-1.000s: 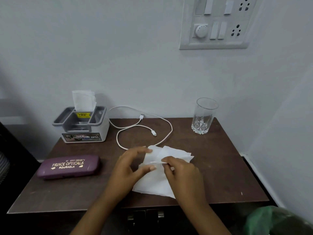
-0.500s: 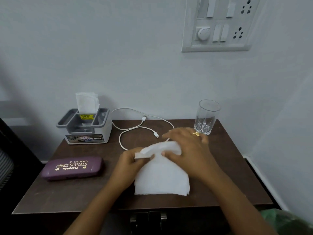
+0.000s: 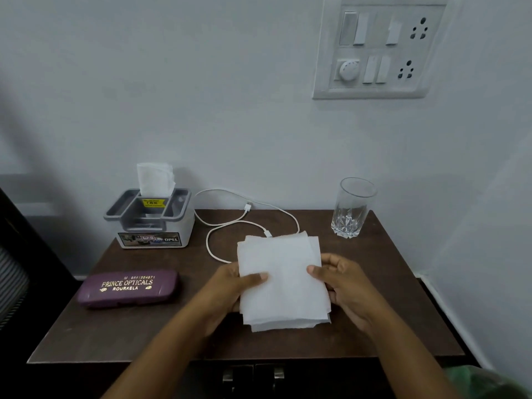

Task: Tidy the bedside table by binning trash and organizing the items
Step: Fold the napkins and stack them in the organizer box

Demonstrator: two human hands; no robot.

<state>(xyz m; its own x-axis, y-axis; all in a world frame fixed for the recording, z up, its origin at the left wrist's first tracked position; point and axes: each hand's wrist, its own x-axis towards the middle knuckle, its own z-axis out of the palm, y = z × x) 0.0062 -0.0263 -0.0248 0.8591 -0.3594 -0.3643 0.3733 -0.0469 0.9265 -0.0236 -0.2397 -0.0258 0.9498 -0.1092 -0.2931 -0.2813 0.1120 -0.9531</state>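
A folded stack of white tissues (image 3: 283,280) is held flat just above the middle of the dark wooden bedside table (image 3: 115,335). My left hand (image 3: 230,286) grips its left edge with the thumb on top. On the opposite edge my right hand (image 3: 342,286) holds it the same way. A white charging cable (image 3: 230,223) lies in loops behind the tissues, its far end partly hidden under them.
A grey tissue holder (image 3: 152,223) with a tissue sticking up stands at the back left. A purple spectacle case (image 3: 129,287) lies at the front left. A clear glass (image 3: 352,207) stands at the back right. Green bin bag (image 3: 486,381) shows at the lower right. A switchboard (image 3: 374,47) is on the wall.
The tissues went from a loose, crumpled sheet being folded over to a flat, squared stack. My right hand moved from on top of the fold to the right edge.
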